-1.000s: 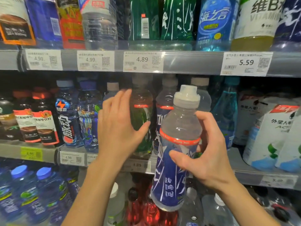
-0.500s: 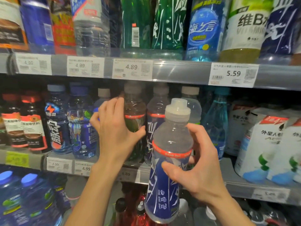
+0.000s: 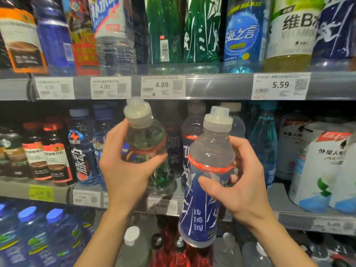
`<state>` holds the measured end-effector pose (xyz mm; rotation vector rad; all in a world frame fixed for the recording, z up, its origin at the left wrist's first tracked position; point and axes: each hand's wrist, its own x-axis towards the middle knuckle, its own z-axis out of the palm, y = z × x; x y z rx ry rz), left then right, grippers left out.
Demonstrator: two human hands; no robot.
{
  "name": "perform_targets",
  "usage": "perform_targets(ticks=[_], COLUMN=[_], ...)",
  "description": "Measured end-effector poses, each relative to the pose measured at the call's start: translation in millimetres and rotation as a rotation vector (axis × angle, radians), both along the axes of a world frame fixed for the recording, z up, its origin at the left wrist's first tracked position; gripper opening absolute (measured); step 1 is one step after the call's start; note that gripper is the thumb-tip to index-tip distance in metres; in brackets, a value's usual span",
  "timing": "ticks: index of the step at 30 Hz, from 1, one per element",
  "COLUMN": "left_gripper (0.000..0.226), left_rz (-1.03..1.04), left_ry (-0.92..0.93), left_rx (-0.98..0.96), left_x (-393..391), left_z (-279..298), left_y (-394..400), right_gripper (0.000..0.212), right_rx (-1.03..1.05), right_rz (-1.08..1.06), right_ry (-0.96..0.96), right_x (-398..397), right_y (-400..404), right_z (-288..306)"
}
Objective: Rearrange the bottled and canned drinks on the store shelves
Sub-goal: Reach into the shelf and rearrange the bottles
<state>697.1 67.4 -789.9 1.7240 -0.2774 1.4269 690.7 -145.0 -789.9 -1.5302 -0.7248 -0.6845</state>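
Observation:
My left hand (image 3: 123, 166) grips a green-labelled sports bottle (image 3: 146, 143) with a white cap, tilted left and lifted partly out of the middle shelf (image 3: 317, 222). My right hand (image 3: 242, 182) holds a blue-labelled sports bottle (image 3: 204, 191) with a white cap and a red band, upright in front of the shelf edge. Behind them, more blue-labelled bottles (image 3: 192, 132) of the same kind stand in the middle shelf's row.
The upper shelf (image 3: 212, 85) carries tall green, blue and yellow bottles and price tags. Dark coffee bottles (image 3: 52, 151) and blue drinks (image 3: 81, 149) stand left; a light-blue bottle (image 3: 264, 143) and white packs (image 3: 323, 166) stand right. The lower shelf holds blue (image 3: 32, 237) and red bottles (image 3: 179, 255).
My left hand closed round the green-labelled bottle and pulled it up and forward out of the row, tilting it. The right hand kept holding the blue bottle.

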Motion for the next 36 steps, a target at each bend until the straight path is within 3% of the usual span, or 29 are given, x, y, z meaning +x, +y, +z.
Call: perform_targets(ticks=[5,11,17,22,27,36], left_gripper=[0.084,0.076,0.105,0.105,0.081,0.070], left_rz=[-0.136,-0.283,-0.442,-0.449,-0.513,-0.529], left_ry=[-0.026,-0.055,0.008,0.017,0.011,-0.012], left_rx=[-0.176,-0.173,-0.228,-0.245,-0.204,-0.181], left_x=[-19,-43,-61,-67,-64,-61], left_z=[16,25,25,22,19,16], left_y=[23,59,79,84,75,76], right_gripper=[0.062,0.064,0.066,0.074,0.074,0.073], right_rx=[0.021,0.040,0.067,0.065,0.047,0.046], right_rz=[-0.014,-0.068,-0.138,-0.133,-0.199,-0.311], right_ry=[-0.017,-0.049,-0.094,-0.122,-0.125,-0.090], right_x=[4,10,14,15,24,28], right_y=[11,29,55,70,80,89], right_z=[0,5,7,7,2,-1])
